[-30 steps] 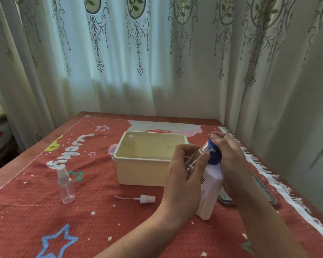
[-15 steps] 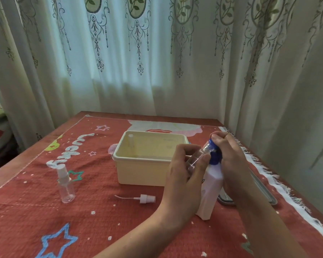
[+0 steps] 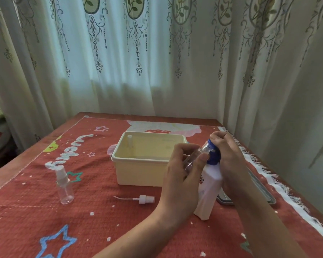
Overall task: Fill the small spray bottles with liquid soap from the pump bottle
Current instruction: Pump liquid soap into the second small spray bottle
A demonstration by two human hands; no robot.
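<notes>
Clear spray bottle (image 3: 192,159), gripped tilted by your left hand (image 3: 177,185), meets the blue pump head (image 3: 214,158) that your right hand (image 3: 231,164) curls over. You're mid-fill, I'd judge; next, press down steadily.

Embroidered sheer curtains (image 3: 157,62) hang beyond the left hand (image 3: 181,175), daylight glowing through. There's a wooden table (image 3: 7,173) under a red star-printed cloth (image 3: 101,216), its white fringe (image 3: 268,176) outside the right hand (image 3: 229,161).

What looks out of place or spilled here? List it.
No spill shows. A spray head lies loose on its side on the red cloth, tube bare, probably off the small bottle that the left hand holds tilted at the blue top of the pump bottle. Normal mid-filling, not a fault.
</notes>
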